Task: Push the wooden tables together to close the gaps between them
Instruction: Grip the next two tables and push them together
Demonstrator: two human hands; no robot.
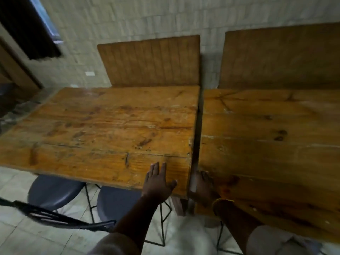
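Two worn wooden tables stand side by side with a narrow dark gap (pixel 197 137) between them. The left table (pixel 103 126) fills the middle of the view, and the right table (pixel 266 144) runs off the right edge. My left hand (pixel 158 183) lies flat on the left table's near right corner, fingers spread and holding nothing. My right hand (pixel 204 186), with a gold bangle at the wrist, rests on the right table's near left corner beside the gap, its fingers on the wood at the edge.
Two padded brown bench backs (pixel 152 61) (pixel 279 57) stand against the tiled wall behind the tables. Two grey round stools (pixel 53 190) (pixel 116 201) with black wire legs sit under the left table's near edge. A dark chair frame (pixel 55 216) is at lower left.
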